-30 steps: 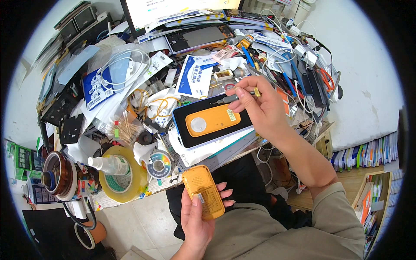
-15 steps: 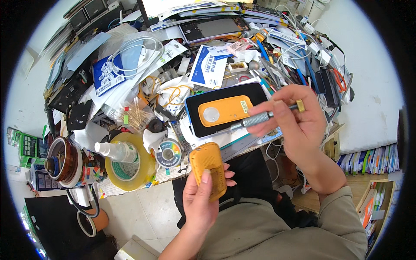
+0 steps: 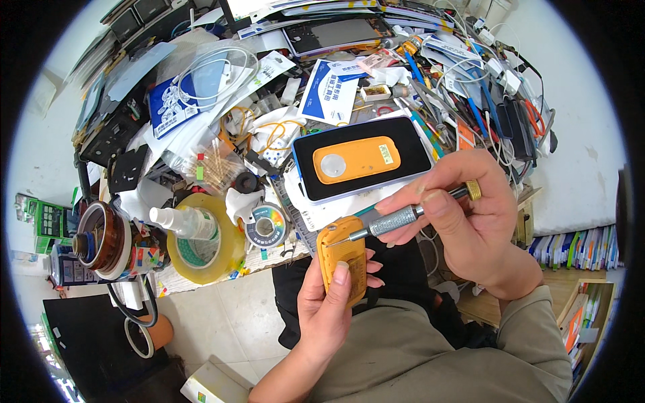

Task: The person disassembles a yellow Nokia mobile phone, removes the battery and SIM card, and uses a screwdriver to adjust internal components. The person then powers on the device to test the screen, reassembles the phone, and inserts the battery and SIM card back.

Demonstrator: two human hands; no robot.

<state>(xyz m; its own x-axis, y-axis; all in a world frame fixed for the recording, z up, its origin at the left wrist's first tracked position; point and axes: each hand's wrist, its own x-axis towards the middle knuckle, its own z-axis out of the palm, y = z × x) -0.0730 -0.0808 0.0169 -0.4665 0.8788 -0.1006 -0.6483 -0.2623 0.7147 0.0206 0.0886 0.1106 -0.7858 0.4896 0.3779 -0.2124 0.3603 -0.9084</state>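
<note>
My left hand (image 3: 327, 295) is closed round a small orange device with rounded corners (image 3: 344, 260), held upright in front of my lap. Its back, with a darker label-like patch partly under my thumb, faces up. Between the thumb and fingers of my right hand (image 3: 463, 221) is a precision screwdriver (image 3: 394, 221) with a knurled silver handle and a brass cap. The screwdriver's thin tip meets the upper part of the device. Beyond my hands, an orange cover (image 3: 359, 159) with a round pale disc lies in a black-lined tray (image 3: 416, 134).
At left stand a big roll of clear yellow tape (image 3: 183, 258) with a white spray bottle (image 3: 181, 220) inside it, and a solder spool (image 3: 267, 226). Cotton swabs (image 3: 213, 168), cables, papers and tools crowd the bench. A tablet-like panel (image 3: 336, 35) lies at the back.
My right hand has brought the screwdriver down and its tip onto the device. My left hand has shifted slightly to the right with the device. The view has moved a little.
</note>
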